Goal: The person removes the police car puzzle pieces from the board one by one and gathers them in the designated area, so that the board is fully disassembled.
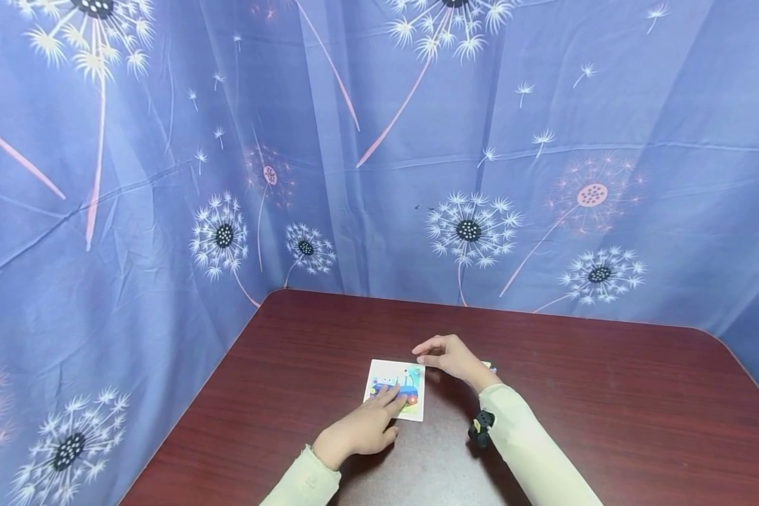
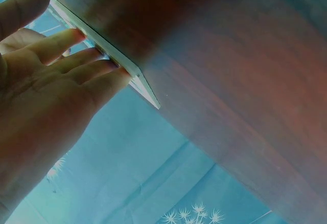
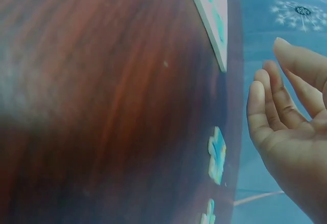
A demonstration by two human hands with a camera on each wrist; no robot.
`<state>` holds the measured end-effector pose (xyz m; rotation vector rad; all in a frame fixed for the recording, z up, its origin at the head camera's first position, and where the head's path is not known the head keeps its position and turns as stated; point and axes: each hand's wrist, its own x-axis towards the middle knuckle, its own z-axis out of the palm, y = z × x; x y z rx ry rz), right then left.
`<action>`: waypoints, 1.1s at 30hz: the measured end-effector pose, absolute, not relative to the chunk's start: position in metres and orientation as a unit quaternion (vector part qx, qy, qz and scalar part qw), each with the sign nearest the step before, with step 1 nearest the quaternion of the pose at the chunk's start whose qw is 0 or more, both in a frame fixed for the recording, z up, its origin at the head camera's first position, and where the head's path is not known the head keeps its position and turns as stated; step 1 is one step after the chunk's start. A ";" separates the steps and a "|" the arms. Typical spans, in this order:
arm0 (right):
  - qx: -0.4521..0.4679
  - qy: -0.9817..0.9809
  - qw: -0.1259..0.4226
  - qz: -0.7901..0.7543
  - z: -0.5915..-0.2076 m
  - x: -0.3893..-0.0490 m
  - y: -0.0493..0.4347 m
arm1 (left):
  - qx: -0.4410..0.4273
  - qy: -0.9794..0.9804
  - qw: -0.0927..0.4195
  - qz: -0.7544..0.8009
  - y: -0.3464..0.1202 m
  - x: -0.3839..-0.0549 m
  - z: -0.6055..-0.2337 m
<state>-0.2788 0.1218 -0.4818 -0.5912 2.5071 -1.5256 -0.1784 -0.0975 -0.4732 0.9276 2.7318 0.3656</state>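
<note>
A square white-edged picture puzzle board with a blue vehicle on it lies flat on the table. My left hand rests on its lower part with straight fingers, covering some of the picture. In the left wrist view, those fingertips touch the face of the board. My right hand hovers by the board's far right corner, fingers loosely bent. The right wrist view shows nothing between the fingers of the right hand. A loose puzzle piece lies apart from the board, and another piece is partly cut off by the frame.
The dark red-brown wooden table spreads to both sides. A blue curtain printed with dandelions hangs behind its far and left edges. A black wrist camera sits at the right sleeve.
</note>
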 end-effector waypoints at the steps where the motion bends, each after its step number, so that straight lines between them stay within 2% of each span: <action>1: -0.202 0.834 0.075 -0.509 -0.483 -0.279 0.120 | 0.315 0.934 0.118 0.123 -0.097 -0.178 -0.473; 33: -0.255 0.853 0.116 -0.442 -0.498 -0.276 0.105 | 0.318 0.934 0.116 0.116 -0.097 -0.178 -0.475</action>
